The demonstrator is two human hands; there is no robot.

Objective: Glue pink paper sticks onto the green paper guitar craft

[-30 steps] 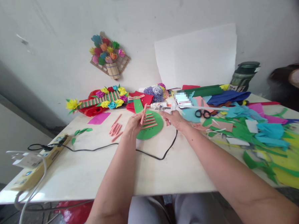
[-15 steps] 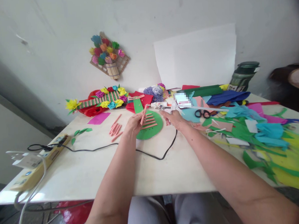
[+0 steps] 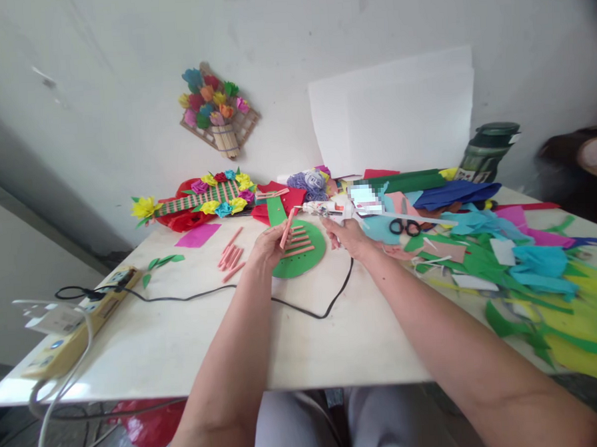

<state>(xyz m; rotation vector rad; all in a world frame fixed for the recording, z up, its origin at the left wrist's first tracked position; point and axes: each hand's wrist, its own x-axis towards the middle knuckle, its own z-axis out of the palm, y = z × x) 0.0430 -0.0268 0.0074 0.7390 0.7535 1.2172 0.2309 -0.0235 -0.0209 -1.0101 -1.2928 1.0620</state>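
Note:
My left hand pinches a pink paper stick, tilted upright over the green guitar-shaped cutout. Several pink sticks lie across the cutout's round part, with small dark holes beside them. My right hand is wrapped round a white glue gun, its nozzle pointing left at the upper end of the held stick. A white glue stick runs out of the gun's back. Loose pink sticks lie in a pile left of my left hand.
A power strip sits at the left edge, its black cable crossing the table to the gun. A flower-trimmed paper guitar lies behind. Scissors, paper scraps and a bottle are at right.
The glue gun has turned slightly and its nozzle sits a little closer to the upper end of the held pink stick. My left hand has hardly moved.

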